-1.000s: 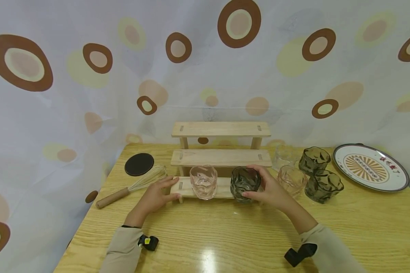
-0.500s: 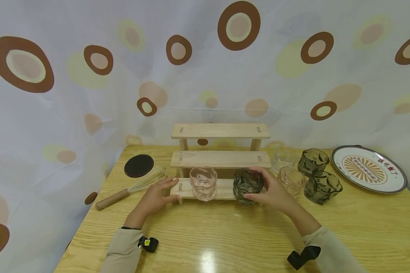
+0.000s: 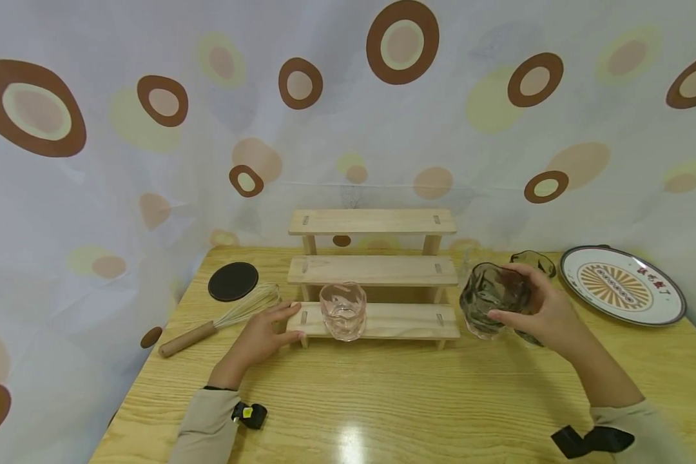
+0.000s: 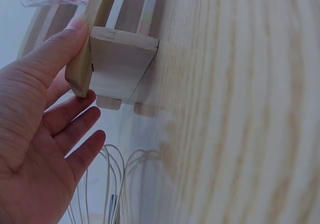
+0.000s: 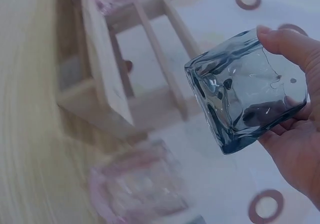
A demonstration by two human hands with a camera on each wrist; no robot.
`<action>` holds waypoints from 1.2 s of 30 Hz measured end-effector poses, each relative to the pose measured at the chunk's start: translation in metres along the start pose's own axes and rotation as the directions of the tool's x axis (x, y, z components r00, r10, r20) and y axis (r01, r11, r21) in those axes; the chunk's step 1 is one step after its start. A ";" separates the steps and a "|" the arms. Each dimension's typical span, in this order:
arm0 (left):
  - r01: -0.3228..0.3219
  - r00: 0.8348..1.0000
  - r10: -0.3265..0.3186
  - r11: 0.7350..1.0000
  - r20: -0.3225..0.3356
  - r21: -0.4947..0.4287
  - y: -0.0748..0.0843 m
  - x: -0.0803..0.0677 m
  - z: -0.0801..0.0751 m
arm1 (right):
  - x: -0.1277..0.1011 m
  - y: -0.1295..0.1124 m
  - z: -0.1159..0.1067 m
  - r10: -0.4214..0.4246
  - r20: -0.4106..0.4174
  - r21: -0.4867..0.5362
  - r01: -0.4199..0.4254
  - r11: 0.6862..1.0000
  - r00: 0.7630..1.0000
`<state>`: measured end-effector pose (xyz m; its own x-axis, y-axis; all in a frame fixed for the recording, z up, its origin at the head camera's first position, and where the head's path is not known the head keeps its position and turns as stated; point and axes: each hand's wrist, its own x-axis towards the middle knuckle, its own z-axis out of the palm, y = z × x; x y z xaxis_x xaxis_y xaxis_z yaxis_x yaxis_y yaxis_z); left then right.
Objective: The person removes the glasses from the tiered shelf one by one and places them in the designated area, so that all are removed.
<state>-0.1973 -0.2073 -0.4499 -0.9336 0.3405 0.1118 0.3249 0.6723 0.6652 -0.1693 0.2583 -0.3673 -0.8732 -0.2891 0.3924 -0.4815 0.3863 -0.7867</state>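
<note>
Grey glass point(image 3: 490, 298) hangs just right of the rack point(image 3: 377, 320), my right hand point(image 3: 542, 312) curled round it; my left hand point(image 3: 261, 335), fingers straight, steadies the bottom step against sliding.

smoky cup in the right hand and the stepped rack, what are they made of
The smoky cup looks like tinted grey glass, glossy: the fingers of the right hand show through its wavy wall and it catches highlights. The stepped rack looks like pale unfinished wood, matte, with visible grain and slotted joints; a clear coat cannot be ruled out.
</note>
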 end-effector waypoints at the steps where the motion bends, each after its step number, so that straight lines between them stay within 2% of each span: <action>1: -0.001 1.000 0.001 1.000 -0.001 0.002 0.000 0.000 0.000 | -0.003 0.000 -0.008 -0.003 -0.019 -0.023 0.003 1.000 1.000; 7: 0.002 1.000 -0.002 1.000 0.002 0.002 0.000 -0.001 -0.001 | -0.026 0.005 -0.053 0.022 -0.134 -0.101 -0.035 0.994 0.991; 10: -0.002 1.000 0.002 1.000 0.000 0.000 0.000 -0.001 -0.001 | -0.037 0.009 -0.072 0.048 -0.199 -0.121 -0.073 0.990 0.979; 13: -0.004 1.000 0.004 1.000 0.001 -0.004 0.001 -0.001 -0.001 | -0.050 0.019 -0.088 0.020 -0.274 -0.152 -0.064 0.986 0.962; 15: 0.001 1.000 -0.001 1.000 0.003 -0.008 0.002 -0.002 -0.001 | -0.059 0.041 -0.101 -0.024 -0.317 -0.117 -0.014 0.993 0.948; 17: 0.006 1.000 -0.006 1.000 0.004 -0.010 0.002 -0.002 -0.002 | -0.070 0.070 -0.114 -0.028 -0.349 -0.122 -0.016 0.992 0.937; 21: 0.008 1.000 -0.008 1.000 0.000 -0.006 0.001 -0.002 -0.002 | -0.092 0.147 -0.140 0.015 -0.402 -0.182 -0.096 0.979 0.916; 22: 0.008 1.000 -0.008 1.000 0.000 -0.006 0.001 -0.002 -0.002 | -0.097 0.159 -0.143 0.049 -0.412 -0.209 -0.147 0.967 0.910; 25: 0.005 1.000 -0.005 1.000 -0.002 -0.005 0.000 -0.002 -0.002 | -0.107 0.188 -0.149 0.104 -0.420 -0.212 -0.209 0.955 0.902; 28: 0.011 1.000 -0.011 1.000 -0.001 -0.012 0.000 -0.002 -0.001 | -0.110 0.185 -0.143 0.180 -0.389 -0.198 -0.273 0.942 0.904; 31: 0.015 1.000 -0.015 1.000 -0.001 -0.014 0.001 -0.001 -0.002 | -0.110 0.168 -0.133 0.245 -0.347 -0.185 -0.322 0.929 0.905; 36: 0.011 1.000 -0.011 1.000 0.001 -0.004 0.001 0.000 -0.002 | -0.109 0.140 -0.115 0.338 -0.334 -0.178 -0.411 0.894 0.880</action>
<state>-0.1973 -0.2075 -0.4475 -0.9370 0.3337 0.1035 0.3138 0.6732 0.6696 -0.1502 0.4441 -0.4652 -0.9565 0.1685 0.2383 -0.0849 0.6205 -0.7796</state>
